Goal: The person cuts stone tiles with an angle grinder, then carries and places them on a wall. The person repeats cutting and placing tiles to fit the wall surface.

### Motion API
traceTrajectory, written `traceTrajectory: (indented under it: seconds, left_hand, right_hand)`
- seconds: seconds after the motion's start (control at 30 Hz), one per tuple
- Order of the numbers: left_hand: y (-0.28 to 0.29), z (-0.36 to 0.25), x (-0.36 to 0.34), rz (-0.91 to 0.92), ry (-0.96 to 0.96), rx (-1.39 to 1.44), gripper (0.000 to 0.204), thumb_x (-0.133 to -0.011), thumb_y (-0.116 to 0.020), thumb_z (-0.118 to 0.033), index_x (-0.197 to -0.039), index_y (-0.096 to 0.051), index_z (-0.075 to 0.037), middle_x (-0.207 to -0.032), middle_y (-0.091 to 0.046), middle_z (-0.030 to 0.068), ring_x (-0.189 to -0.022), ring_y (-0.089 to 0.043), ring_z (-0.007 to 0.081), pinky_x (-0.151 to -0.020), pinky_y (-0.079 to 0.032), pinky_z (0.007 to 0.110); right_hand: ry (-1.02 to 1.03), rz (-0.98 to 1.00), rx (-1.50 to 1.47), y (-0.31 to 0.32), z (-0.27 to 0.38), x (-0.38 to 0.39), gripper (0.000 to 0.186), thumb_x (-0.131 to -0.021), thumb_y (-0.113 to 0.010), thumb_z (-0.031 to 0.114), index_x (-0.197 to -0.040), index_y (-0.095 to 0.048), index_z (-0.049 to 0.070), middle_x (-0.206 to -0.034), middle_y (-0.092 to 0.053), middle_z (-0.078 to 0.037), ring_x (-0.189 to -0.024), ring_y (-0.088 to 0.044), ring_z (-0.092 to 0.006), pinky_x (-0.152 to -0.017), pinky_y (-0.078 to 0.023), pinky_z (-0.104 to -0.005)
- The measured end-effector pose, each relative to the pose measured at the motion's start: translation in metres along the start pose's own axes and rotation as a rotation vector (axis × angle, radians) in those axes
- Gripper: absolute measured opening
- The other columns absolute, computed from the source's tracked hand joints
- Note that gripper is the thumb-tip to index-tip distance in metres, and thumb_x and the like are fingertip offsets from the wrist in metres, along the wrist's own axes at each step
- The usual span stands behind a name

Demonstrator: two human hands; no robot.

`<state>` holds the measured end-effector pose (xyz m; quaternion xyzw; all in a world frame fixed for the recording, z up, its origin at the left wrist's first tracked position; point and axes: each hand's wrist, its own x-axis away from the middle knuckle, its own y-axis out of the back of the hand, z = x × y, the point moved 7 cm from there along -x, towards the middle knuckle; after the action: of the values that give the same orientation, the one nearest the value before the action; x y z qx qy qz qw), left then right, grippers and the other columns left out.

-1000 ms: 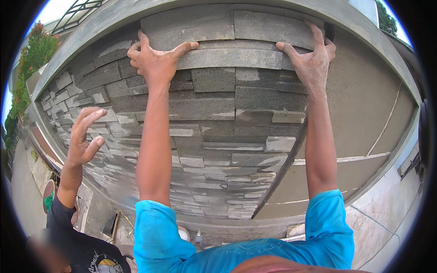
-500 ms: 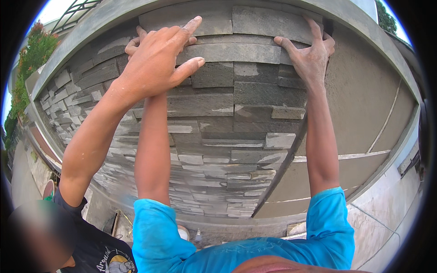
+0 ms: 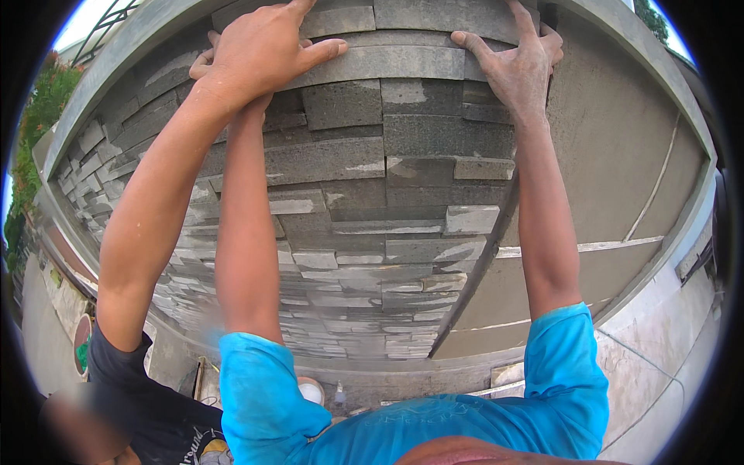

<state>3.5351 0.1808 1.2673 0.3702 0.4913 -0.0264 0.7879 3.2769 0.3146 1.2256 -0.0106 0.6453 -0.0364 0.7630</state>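
High on a wall of grey stone strips (image 3: 325, 159), my right hand (image 3: 515, 74) presses with thumb and fingers spread against the right end of a long upper stone (image 3: 434, 14). Its thumb lies near that stone's lower edge. My left hand (image 3: 203, 65) reaches to the same upper rows further left, mostly covered by a co-worker's hand (image 3: 260, 54). A few of its fingers show apart at the left side, against the stones; its thumb is hidden. The co-worker's hand lies over mine, thumb pointing right, its fingertips cut off by the picture's top.
Right of the stones is a bare grey plaster panel (image 3: 612, 170) with pale strips. A concrete frame (image 3: 682, 93) curves around the wall. The co-worker in a dark shirt (image 3: 159, 411) stands at lower left. Below are a white bucket (image 3: 311, 390) and a reddish tub (image 3: 82, 341).
The wall and all the hands sit higher in the picture, and the view has shifted slightly. Both my hands stay on the upper stones; the co-worker's hand still covers my left.
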Motion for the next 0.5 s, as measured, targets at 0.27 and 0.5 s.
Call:
traceTrajectory:
  seconds: [0.27, 0.5]
  left_hand:
    - [0.020, -0.028, 0.004, -0.092, -0.044, -0.060, 0.047, -0.086, -0.068, -0.025, -0.128, -0.061, -0.005, -0.102, -0.072, 0.0235, -0.098, -0.069, 0.0421, -0.086, -0.055, 0.050]
    - [0.010, -0.014, 0.005, -0.229, -0.081, -0.043, 0.035, -0.087, -0.066, -0.020, -0.117, -0.065, -0.002, -0.098, -0.072, 0.0239, -0.095, -0.069, 0.0425, -0.086, -0.054, 0.050]
  right_hand:
    - [0.009, -0.006, -0.011, -0.002, -0.002, 0.001, 0.087, -0.072, -0.088, 0.044, -0.144, -0.051, 0.012, -0.132, -0.041, -0.033, -0.128, -0.039, -0.0517, -0.108, -0.038, -0.0594]
    - [0.001, -0.043, -0.005, 0.003, 0.004, 0.002, 0.087, -0.068, -0.090, 0.042, -0.143, -0.053, 0.015, -0.131, -0.042, -0.032, -0.127, -0.041, -0.0506, -0.107, -0.039, -0.0586]
